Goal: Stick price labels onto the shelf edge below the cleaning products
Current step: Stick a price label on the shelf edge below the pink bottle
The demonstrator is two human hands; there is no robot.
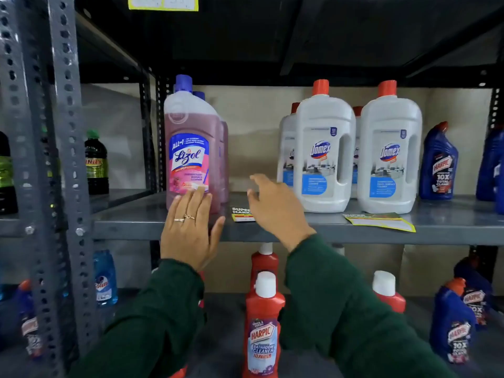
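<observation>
My left hand lies flat with fingers spread against the grey shelf edge, its fingertips touching the base of the pink Lizol bottle. My right hand hovers open just above the shelf, fingers apart, over a small yellow and black price label that lies on the shelf surface. A larger sheet of yellow labels lies flat on the shelf in front of the white Domex bottles. Neither hand holds anything.
Blue Harpic bottles stand at the shelf's right end. Red Harpic bottles fill the shelf below. A perforated grey upright stands at left, with dark bottles behind it. A yellow label hangs on the shelf above.
</observation>
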